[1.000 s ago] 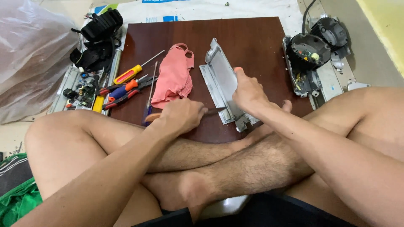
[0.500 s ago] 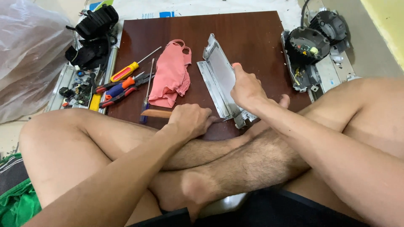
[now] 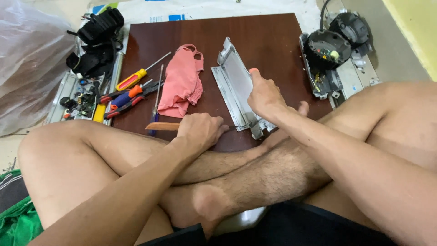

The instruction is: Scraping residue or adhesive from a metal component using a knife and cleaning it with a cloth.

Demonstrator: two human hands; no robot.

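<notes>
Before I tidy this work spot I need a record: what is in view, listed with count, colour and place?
board: one, dark brown, centre
metal panel: one, silver, on board under right hand
wooden-handled tool: one, tan, in left hand
cloth: one, pink, on board
screwdrivers and pliers: several, red, yellow, blue, board's left edge
dismantled housings: two, black, right of board
plastic sheet: one, clear, far left
left hand: gripping tool
right hand: pressing panel

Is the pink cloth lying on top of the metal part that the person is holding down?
No, the pink cloth lies on the brown board to the left of the grey metal part, apart from it.
</notes>
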